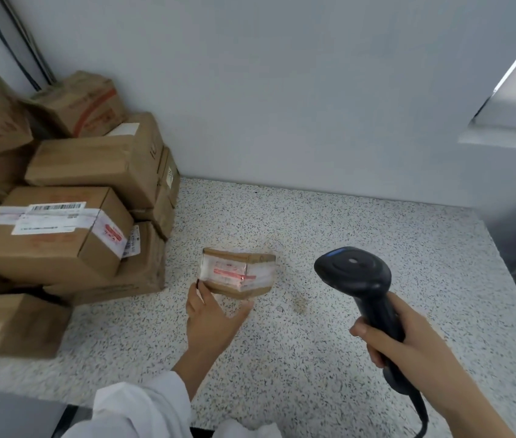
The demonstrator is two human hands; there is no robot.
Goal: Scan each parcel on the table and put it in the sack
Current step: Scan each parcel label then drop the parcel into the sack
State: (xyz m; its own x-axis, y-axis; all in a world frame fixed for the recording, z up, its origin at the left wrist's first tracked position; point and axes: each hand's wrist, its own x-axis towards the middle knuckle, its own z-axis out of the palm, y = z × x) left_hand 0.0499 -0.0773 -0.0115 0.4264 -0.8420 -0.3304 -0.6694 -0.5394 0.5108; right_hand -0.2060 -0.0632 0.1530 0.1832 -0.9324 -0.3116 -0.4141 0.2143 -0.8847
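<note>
Brown cardboard parcel (238, 273): small, wrapped in clear tape, white label facing the camera with a red scan line (234, 274) across it. It sits over the middle of the desk (345, 222), just right of the boxes, tipped up on edge. Whether its underside touches the desk cannot be told.

Left grip (212, 314): thumb on the parcel's left edge, fingers curled under its lower edge, holding it. A white sleeve (143, 409) covers the forearm.

Right grip (398, 338): fingers wrapped round the handle of the scanner (357, 273).

Scanner: black, head aimed at the parcel and apart from it. A black cable (419, 409) leaves the handle base.

Desk: speckled grey-white top, set against a pale wall (282, 90).

Boxes (70, 235): brown cartons stacked at the desk's left, several with white labels and red print.
</note>
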